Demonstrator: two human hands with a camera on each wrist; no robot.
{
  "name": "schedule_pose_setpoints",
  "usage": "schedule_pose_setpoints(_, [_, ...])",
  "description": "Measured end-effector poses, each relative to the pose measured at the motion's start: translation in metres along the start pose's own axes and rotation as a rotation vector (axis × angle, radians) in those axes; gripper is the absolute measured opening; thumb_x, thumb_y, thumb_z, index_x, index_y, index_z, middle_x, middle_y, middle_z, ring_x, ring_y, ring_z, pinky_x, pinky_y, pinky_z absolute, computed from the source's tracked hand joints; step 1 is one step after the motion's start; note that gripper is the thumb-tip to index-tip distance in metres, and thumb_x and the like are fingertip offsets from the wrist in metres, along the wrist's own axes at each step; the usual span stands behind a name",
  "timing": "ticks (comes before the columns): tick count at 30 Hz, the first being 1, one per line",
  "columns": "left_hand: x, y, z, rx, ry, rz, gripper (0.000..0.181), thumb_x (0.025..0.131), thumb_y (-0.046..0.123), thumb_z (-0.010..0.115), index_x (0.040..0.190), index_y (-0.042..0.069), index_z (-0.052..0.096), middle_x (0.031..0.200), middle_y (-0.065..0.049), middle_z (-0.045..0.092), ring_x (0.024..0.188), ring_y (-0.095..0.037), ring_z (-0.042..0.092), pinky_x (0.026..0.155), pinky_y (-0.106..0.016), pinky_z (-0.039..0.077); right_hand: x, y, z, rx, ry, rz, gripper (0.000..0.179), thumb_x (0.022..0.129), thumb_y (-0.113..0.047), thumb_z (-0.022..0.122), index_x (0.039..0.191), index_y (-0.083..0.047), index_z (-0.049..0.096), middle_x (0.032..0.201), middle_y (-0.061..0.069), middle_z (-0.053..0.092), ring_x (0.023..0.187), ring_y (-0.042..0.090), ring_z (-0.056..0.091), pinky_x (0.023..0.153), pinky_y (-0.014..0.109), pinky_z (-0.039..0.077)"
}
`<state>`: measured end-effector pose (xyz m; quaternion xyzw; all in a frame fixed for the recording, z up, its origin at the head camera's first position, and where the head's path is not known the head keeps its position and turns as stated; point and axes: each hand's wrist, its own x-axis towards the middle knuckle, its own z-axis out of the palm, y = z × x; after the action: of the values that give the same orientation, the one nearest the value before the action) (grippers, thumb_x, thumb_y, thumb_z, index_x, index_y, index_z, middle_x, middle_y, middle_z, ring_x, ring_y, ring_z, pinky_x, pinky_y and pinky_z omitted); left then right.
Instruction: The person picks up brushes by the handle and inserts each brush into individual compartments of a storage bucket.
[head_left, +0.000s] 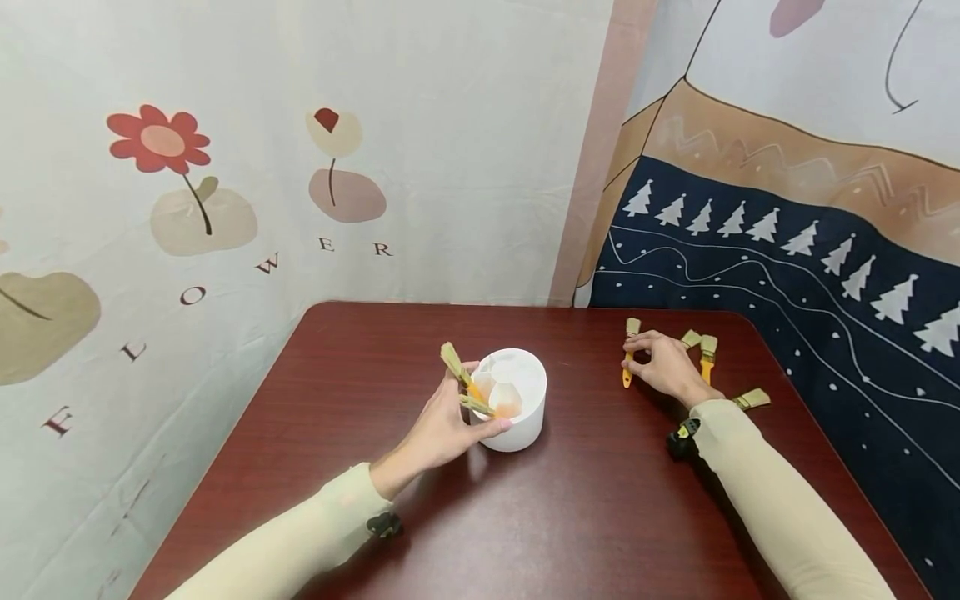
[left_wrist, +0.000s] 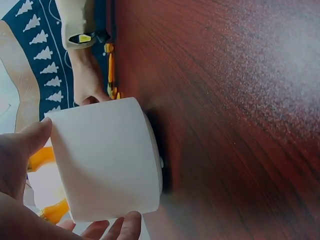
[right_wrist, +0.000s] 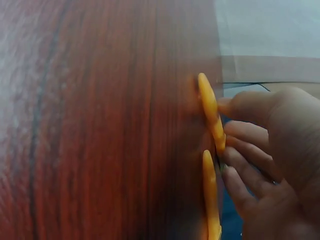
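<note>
A white round container (head_left: 531, 421) with inner dividers stands on the table, and my left hand (head_left: 448, 423) grips its side near the rim. Two paintbrushes (head_left: 455, 363) with yellow handles lean in it, pale bristles up and tilted toward that hand. In the left wrist view the thumb lies at the container's (left_wrist: 105, 162) rim, the fingers along its far side. My right hand (head_left: 666, 365) pinches the yellow handle of another paintbrush (head_left: 627, 377) at the table's back right. The right wrist view shows the thumb and fingertips right at this handle (right_wrist: 210, 105).
More paintbrushes lie around the right hand: one beyond it (head_left: 707, 354), one partly hidden behind it (head_left: 691, 338), and one by the right sleeve (head_left: 753, 398). The dark red table (head_left: 570, 500) meets printed cloth hangings (head_left: 465, 167) at its back and right edges.
</note>
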<state>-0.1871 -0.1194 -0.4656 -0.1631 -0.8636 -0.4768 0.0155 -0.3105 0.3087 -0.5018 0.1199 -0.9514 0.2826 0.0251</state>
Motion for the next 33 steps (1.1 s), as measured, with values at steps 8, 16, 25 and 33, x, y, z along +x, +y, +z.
schedule_pose_setpoints(8, [0.002,-0.003,-0.004,-0.011,-0.025,0.017,0.106,0.089,0.029,0.105,0.170,0.011,0.040,0.170,-0.015,0.059,0.146,-0.033,0.070,0.127,-0.059,0.052,0.000,-0.003,0.000,0.067,-0.074,-0.035,0.039,0.108,-0.010,0.082,0.145,0.003,0.078,0.158,0.023,0.070,0.145,0.052,0.070,0.125,0.069,0.054])
schedule_pose_setpoints(16, [0.003,-0.003,-0.006,-0.035,-0.052,0.021,0.107,0.089,0.027,0.104,0.171,0.010,0.038,0.172,-0.014,0.057,0.148,-0.033,0.069,0.128,-0.060,0.052,0.001,-0.005,0.002,0.060,-0.103,-0.068,0.038,0.108,-0.003,0.078,0.145,0.003,0.078,0.159,0.021,0.071,0.148,0.050,0.068,0.125,0.070,0.054])
schedule_pose_setpoints(25, [0.004,-0.005,-0.007,-0.023,-0.072,0.011,0.106,0.090,0.030,0.104,0.172,0.011,0.040,0.171,-0.011,0.059,0.148,-0.032,0.070,0.128,-0.059,0.052,0.008,-0.012,0.003,0.107,-0.042,0.053,0.044,0.110,-0.014,0.081,0.151,0.002,0.074,0.152,0.029,0.070,0.134,0.048,0.075,0.118,0.064,0.061])
schedule_pose_setpoints(33, [0.006,-0.004,-0.009,-0.028,-0.093,0.010,0.104,0.091,0.031,0.103,0.172,0.011,0.042,0.165,-0.010,0.066,0.146,-0.031,0.072,0.125,-0.058,0.054,0.022,-0.015,0.009,0.039,0.044,0.147,0.050,0.109,-0.026,0.084,0.145,0.008,0.075,0.137,0.032,0.079,0.122,0.047,0.077,0.110,0.061,0.063])
